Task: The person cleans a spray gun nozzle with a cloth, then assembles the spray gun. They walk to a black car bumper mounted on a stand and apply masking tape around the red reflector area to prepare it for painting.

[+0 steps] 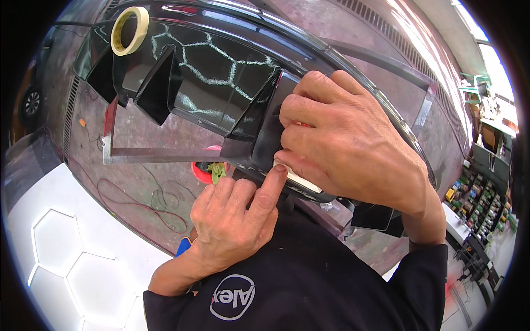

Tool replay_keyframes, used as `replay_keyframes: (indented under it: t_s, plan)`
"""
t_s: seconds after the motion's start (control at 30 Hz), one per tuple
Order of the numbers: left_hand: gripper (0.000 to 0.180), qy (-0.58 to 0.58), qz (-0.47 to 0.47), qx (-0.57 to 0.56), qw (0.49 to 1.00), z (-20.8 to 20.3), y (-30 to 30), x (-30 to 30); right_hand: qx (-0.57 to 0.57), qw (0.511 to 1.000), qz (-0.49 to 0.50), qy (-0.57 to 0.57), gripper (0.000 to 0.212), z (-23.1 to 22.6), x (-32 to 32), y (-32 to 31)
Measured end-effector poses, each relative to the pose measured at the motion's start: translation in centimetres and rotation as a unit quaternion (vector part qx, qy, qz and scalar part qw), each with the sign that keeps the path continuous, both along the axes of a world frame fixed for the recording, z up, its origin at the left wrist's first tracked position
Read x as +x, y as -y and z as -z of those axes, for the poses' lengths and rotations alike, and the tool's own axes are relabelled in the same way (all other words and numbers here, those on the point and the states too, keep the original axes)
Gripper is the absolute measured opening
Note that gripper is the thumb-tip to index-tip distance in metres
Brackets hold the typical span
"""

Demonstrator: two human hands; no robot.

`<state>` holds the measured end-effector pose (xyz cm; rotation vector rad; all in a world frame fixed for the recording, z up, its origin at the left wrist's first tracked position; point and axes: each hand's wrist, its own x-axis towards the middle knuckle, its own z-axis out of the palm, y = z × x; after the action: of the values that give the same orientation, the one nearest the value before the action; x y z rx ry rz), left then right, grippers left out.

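Note:
A glossy black car bumper (207, 105) with upright fins lies in front of me, pale chalk-like hexagon lines drawn across it. Along its near edge runs a cream strip (305, 183), which looks like masking tape. My left hand (234, 215) touches the strip's left end with its outstretched index fingertip; the other fingers are loosely bent and hold nothing. Above the strip, my right hand (342, 138) is closed against the bumper, its thumb at the strip by my left fingertip. A bit of red shows between its fingers, but what it grips is hidden.
A roll of masking tape (142, 32) stands on the bumper's far left. A metal stand (165, 156) supports the bumper. Below are a red tub (202, 175) with green cloth and a cable (160, 211) on the floor. Shelves of small items (477, 201) are at right.

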<state>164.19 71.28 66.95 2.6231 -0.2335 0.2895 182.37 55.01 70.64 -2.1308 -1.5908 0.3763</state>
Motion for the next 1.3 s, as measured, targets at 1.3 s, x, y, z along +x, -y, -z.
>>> replay_keyframes:
  t_s: [1.3]
  plan:
    - [0.074, 0.006, 0.007, 0.031, 0.999, 0.1, -0.4, 0.3, -0.022, 0.999, 0.034, 0.033, 0.017, -0.5, 0.5, 1.2]
